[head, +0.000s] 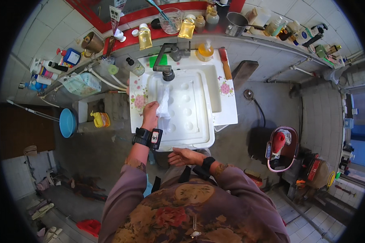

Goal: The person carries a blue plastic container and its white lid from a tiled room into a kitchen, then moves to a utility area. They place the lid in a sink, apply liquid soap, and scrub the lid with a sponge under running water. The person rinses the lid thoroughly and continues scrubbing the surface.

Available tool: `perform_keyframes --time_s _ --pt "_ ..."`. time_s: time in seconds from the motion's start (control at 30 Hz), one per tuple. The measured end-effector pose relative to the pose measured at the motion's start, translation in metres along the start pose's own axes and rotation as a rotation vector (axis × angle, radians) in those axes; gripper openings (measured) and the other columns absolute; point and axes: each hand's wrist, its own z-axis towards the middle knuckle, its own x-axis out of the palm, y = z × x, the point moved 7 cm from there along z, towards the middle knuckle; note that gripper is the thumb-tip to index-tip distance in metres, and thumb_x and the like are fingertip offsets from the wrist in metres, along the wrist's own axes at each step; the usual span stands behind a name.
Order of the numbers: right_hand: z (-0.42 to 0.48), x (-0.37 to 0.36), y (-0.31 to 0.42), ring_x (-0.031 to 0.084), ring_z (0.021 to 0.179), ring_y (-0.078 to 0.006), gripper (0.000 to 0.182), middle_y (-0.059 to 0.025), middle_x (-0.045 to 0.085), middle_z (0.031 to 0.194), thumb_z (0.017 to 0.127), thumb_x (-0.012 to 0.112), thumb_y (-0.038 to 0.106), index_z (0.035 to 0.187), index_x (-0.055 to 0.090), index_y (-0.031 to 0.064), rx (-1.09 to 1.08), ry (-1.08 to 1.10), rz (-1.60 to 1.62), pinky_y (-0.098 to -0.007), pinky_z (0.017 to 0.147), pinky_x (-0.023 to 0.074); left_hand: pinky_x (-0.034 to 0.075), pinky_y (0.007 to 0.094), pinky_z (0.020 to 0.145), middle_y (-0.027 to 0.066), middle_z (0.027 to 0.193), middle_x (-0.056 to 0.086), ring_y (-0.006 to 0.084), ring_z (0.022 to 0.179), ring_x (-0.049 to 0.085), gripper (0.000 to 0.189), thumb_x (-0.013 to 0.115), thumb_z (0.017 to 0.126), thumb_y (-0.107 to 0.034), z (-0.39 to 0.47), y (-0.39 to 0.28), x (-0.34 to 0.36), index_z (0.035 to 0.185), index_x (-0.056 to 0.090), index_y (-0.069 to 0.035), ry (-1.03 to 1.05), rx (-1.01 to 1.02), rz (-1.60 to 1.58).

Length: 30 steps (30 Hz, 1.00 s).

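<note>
My left hand (151, 114) grips a crumpled white cloth or tissue (163, 106); which of the two, I cannot tell. It hangs over the left part of a white plastic tray or lid (204, 133) with round dimples, which rests across a white ceramic washbasin (226, 106) decorated with pink flowers. Low at the tray's front edge, my right hand (184, 156) is held before my body with nothing in it. Above the tray's far side juts a dark faucet (168, 73).
A soap pump bottle (205, 51), a red-and-wood brush (225, 63) and a grey bottle (135, 66) stand or lie around the basin's rim. Toiletries line the red ledge (127, 35). A blue basin (67, 123) is left, a bucket with cloths (282, 148) right.
</note>
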Motion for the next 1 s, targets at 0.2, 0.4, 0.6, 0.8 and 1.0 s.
perform_keyframes --time_s 0.2,0.4,0.6,0.8,1.0 --pt "-0.039 -0.013 0.068 0.065 0.096 -0.0225 0.049 -0.0157 0.067 0.109 0.101 0.042 0.042 0.115 0.061 -0.0010 -0.064 -0.057 -0.179 -0.0341 0.085 0.0521 0.053 0.0334 0.074 0.0101 0.103 0.063 0.0200 0.090 0.063 0.032 0.062 0.091 -0.015 0.018 0.008 0.020 0.118 0.056 0.002 -0.008 -0.017 -0.124" --pt "-0.084 -0.077 0.258 0.061 0.068 -0.0131 0.029 -0.0091 0.067 0.083 0.101 0.045 0.025 0.102 0.062 0.0019 -0.791 -0.487 -0.391 -0.0268 0.062 0.0513 0.048 0.0289 0.079 0.0059 0.097 0.064 0.0179 0.088 0.060 0.027 0.067 0.087 -0.020 0.022 0.007 0.040 0.108 0.066 -0.004 -0.032 0.083 0.417" --pt "-0.129 -0.056 0.459 0.067 0.073 -0.0360 0.025 -0.0248 0.066 0.081 0.091 0.055 0.022 0.095 0.060 -0.0026 -1.101 -1.198 -1.172 -0.0453 0.064 0.0527 0.049 0.0378 0.089 0.0220 0.109 0.060 0.0312 0.099 0.061 0.045 0.074 0.078 -0.025 0.012 -0.003 0.067 0.114 0.064 0.000 0.118 0.289 1.152" --pt "-0.085 -0.086 0.549 0.066 0.085 -0.0408 0.023 -0.0258 0.066 0.087 0.088 0.052 0.016 0.093 0.061 -0.0040 -0.949 -1.442 -1.531 -0.0480 0.075 0.0532 0.044 0.0422 0.095 0.0189 0.119 0.048 0.0370 0.111 0.051 0.064 0.080 0.071 -0.027 -0.013 -0.008 0.109 0.126 0.055 -0.005 0.269 0.431 1.088" --pt "-0.059 -0.095 0.563 0.066 0.088 -0.0412 0.020 -0.0246 0.067 0.095 0.084 0.052 0.014 0.087 0.067 0.0001 -0.949 -1.405 -1.587 -0.0471 0.076 0.0540 0.050 0.0372 0.081 0.0150 0.102 0.057 0.0321 0.093 0.059 0.035 0.075 0.071 -0.014 -0.011 0.032 0.092 0.102 0.061 -0.005 0.114 0.309 1.263"
